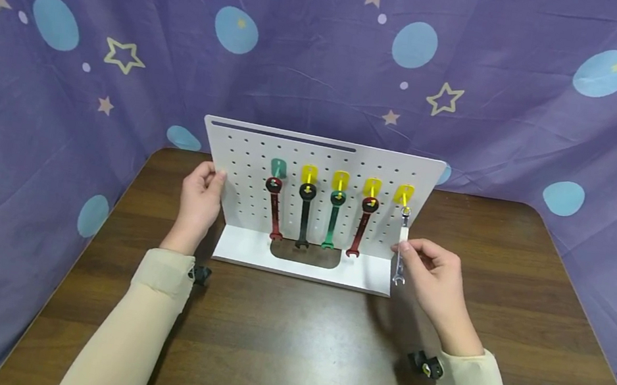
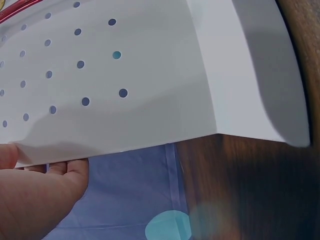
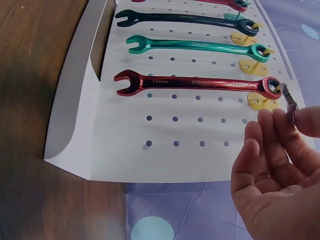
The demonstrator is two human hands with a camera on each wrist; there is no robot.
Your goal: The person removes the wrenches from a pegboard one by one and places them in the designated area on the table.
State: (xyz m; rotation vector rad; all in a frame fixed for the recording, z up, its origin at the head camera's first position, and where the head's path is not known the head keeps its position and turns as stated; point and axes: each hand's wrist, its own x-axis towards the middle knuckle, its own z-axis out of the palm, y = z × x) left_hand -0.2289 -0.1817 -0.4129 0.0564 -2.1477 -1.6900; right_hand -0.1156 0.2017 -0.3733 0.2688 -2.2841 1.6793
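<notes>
Overall, a purple star-print curtain [image 1: 319, 41] backs my wood-grain tabletop [image 1: 285, 349]. My left hand [image 1: 201, 200] grips the white pegboard [image 1: 241, 202] by its left edge; my right hand [image 1: 435, 278] pinches the silver combination wrench [image 1: 404, 235], ring end at the rightmost yellow hook [image 1: 404, 195]. The neighbouring red wrench [image 3: 195, 84] reads "13mm"; "FOND" marks the curtain.

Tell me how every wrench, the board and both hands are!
Left red wrench: hanging
Black wrench: hanging
Green wrench: hanging
Right red wrench: hanging
Silver wrench: pinched, ring end at the rightmost hook; can't tell if hooked
White board: standing up
Left hand: gripping the board's edge
Right hand: pinching the silver wrench
</notes>
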